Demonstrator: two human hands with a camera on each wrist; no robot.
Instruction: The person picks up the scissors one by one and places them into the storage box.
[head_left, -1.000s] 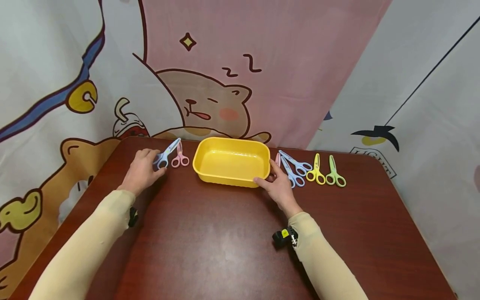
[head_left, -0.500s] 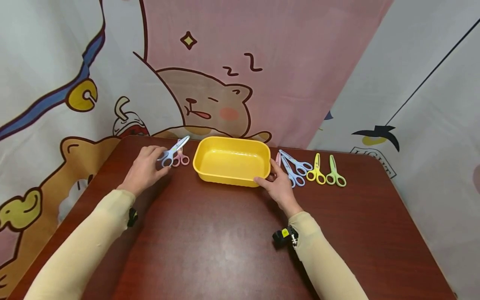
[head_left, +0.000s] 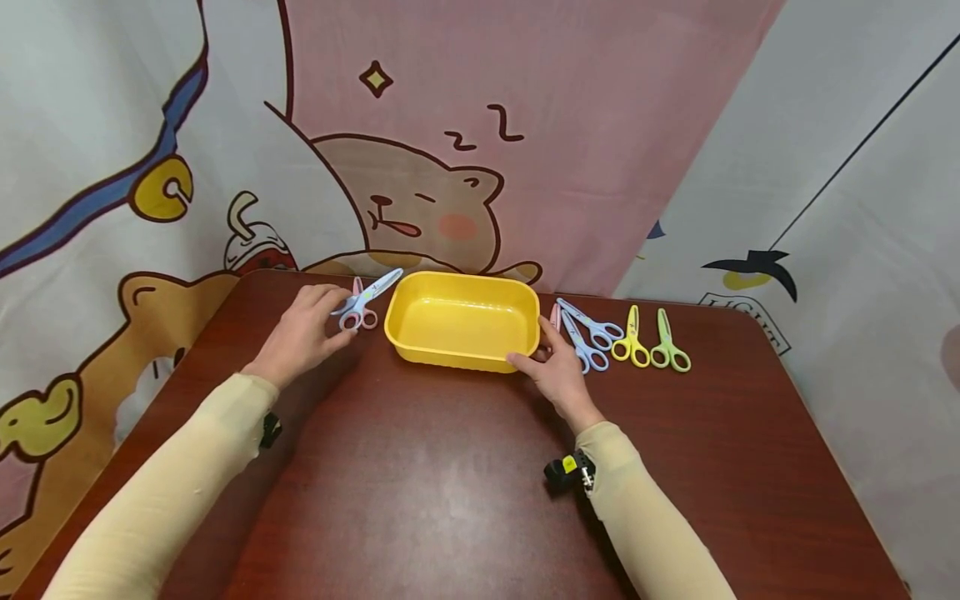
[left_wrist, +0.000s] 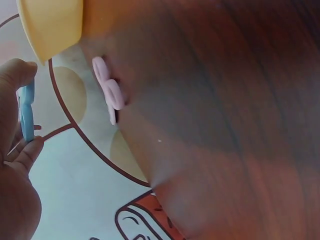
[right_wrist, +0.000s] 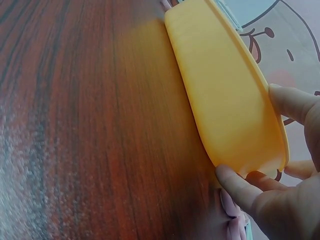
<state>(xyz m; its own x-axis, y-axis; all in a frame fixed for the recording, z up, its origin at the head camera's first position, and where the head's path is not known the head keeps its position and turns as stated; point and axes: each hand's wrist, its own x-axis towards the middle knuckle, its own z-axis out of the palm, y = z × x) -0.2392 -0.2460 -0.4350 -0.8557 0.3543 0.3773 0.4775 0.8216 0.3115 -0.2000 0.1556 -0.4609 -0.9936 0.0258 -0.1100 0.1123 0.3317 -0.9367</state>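
Observation:
My left hand (head_left: 302, 335) pinches a pair of light blue scissors (head_left: 381, 288) by the handles, raised off the table, blades pointing right toward the yellow bin (head_left: 457, 360). Behind and below them a pair of pink scissors (head_left: 371, 320) lies on the table, partly covered in the head view; its pink handles (left_wrist: 115, 95) show plainly in the left wrist view. My right hand (head_left: 561, 379) grips the right end of the bin, thumb on the rim and fingers around the side (right_wrist: 225, 90). The bin's visible inside holds nothing.
Right of the bin lie two crossed blue scissors (head_left: 581, 337), partly over pink scissors (head_left: 555, 317). Farther right are yellow scissors (head_left: 633, 327) and green scissors (head_left: 665, 327). A patterned curtain (head_left: 585, 167) hangs behind the table (head_left: 420, 475).
My left hand has moved right with the blue scissors, bringing them across the pink pair and closer to the bin. The right hand and the bin have stayed in place.

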